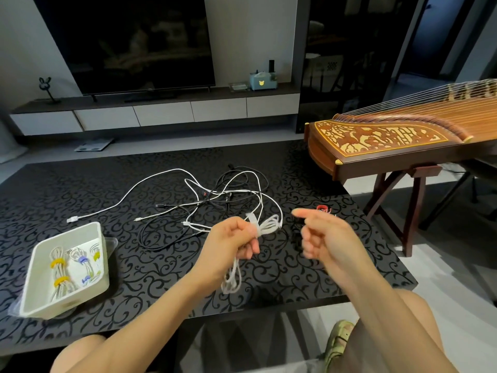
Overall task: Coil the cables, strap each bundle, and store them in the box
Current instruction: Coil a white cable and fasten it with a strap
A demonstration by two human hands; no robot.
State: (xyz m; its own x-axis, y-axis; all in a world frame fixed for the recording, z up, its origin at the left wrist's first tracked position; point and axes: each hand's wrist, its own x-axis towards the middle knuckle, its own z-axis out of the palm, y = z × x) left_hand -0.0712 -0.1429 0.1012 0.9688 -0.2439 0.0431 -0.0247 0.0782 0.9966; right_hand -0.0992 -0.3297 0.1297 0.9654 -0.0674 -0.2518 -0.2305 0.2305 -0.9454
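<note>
My left hand (pixel 233 239) grips a coiled white cable bundle (pixel 266 224) at its middle, above the table. A white strap (pixel 253 223) is wrapped round the bundle where I hold it, and loops hang down below my fist. My right hand (pixel 321 232) hovers just to the right, blurred, with loosely curled fingers and the index finger pointing left; it holds nothing. The white box (pixel 67 232) stands at the front left and contains strapped bundles with yellow and purple ties. A tangle of loose white and black cables (pixel 215 195) lies in the table's middle.
A red strap (pixel 323 209) lies on the dark patterned table (pixel 134 278) behind my right hand. A wooden zither on a stand (pixel 403 141) is at the right. A TV cabinet runs along the back wall. My knees are below the table's front edge.
</note>
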